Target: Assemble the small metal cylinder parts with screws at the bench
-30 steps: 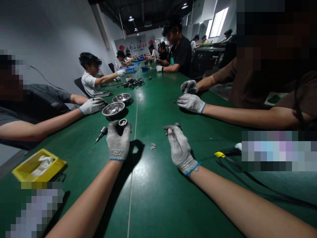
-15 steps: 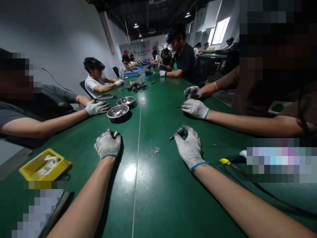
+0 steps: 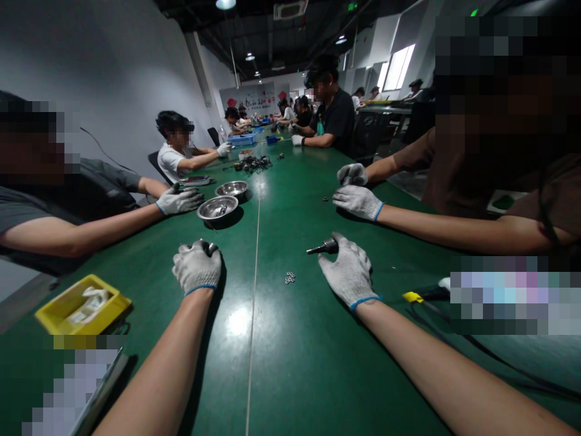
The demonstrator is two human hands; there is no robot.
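My left hand (image 3: pixel 196 266), in a white knit glove with a blue cuff, is closed around a small shiny metal piece (image 3: pixel 209 246); most of it is hidden by the fingers. In my gloved right hand (image 3: pixel 347 269) is a dark cylindrical metal part with a thin shaft (image 3: pixel 323 246). Its shaft points left, and its thick end lies against my curled fingers. My thumb sits below the part, with a gap between. Several small metal rings (image 3: pixel 290 277) lie clustered on the green table (image 3: pixel 290 363), left of my right hand.
Two steel bowls (image 3: pixel 218 209) stand ahead on the left, the nearer holding small metal pieces. A yellow bin (image 3: pixel 84 309) is at the left, a yellow-tipped cable (image 3: pixel 413 297) at the right. Co-workers' gloved hands (image 3: pixel 179 200) flank the table. Farther off lies a dark heap (image 3: pixel 254 163).
The dark part in my right hand has turned from a slant to nearly level, shaft leftward, and my thumb has come away from it. My left hand stays almost still. The view tilted slightly upward.
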